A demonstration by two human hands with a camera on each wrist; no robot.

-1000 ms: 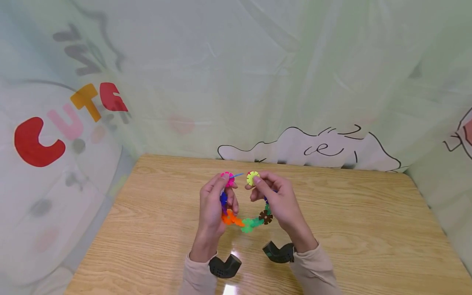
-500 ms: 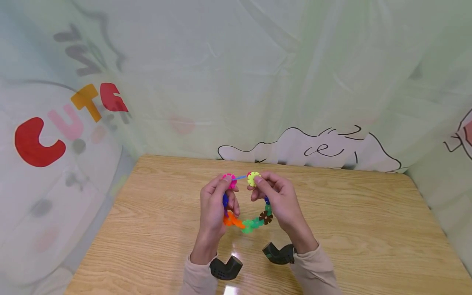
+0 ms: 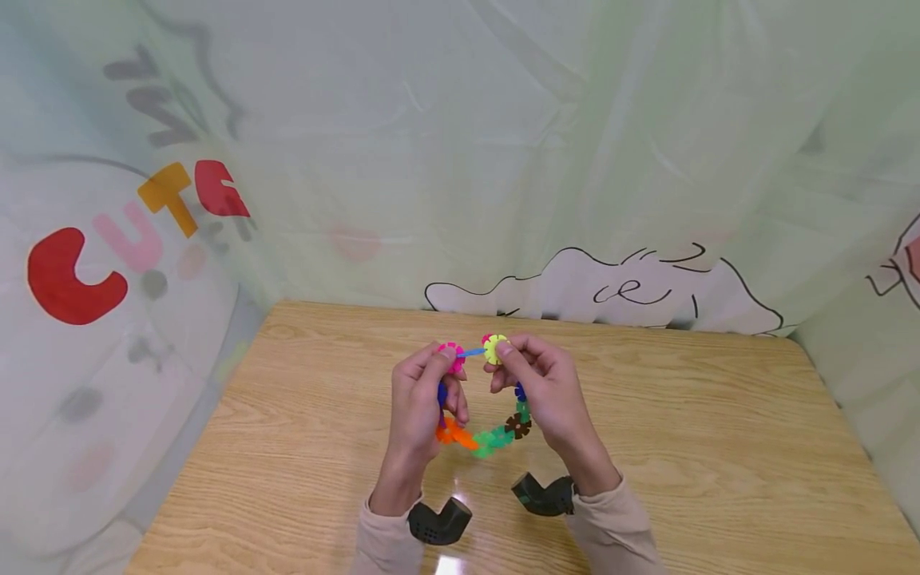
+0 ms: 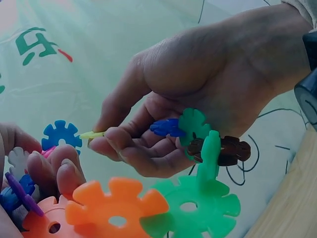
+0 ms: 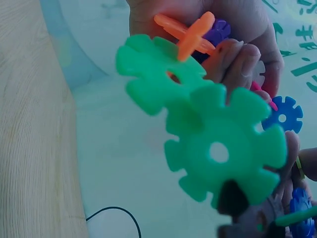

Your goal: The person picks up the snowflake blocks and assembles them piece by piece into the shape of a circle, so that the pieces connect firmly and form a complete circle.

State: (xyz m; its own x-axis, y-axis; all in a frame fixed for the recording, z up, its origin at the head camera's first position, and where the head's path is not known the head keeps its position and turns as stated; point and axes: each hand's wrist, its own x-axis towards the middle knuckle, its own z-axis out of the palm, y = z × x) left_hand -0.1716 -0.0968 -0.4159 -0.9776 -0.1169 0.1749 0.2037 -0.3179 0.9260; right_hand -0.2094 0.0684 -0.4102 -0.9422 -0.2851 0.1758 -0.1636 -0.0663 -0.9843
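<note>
A chain of interlocking notched plastic discs hangs in a loop between the two hands. My left hand [image 3: 413, 403] pinches its pink disc [image 3: 458, 365] between thumb and fingers. From the pink disc a blue disc [image 3: 472, 352] sticks out, edge-on in the head view. My right hand [image 3: 549, 391] pinches a yellow disc [image 3: 492, 348], whose edge appears to meet the blue disc. Below hang orange discs [image 4: 96, 201], green discs [image 4: 218, 206] and a brown disc [image 3: 518, 426]. Fingers partly hide the purple and dark blue discs at the left.
Both hands are above a wooden table [image 3: 704, 447]. A printed curtain [image 3: 460, 160] stands behind the table and along its sides. Black wrist devices [image 3: 440, 523] sit at both cuffs.
My left hand has shifted slightly right, bringing the blue disc across the gap to the yellow disc's edge. My right hand has barely moved.
</note>
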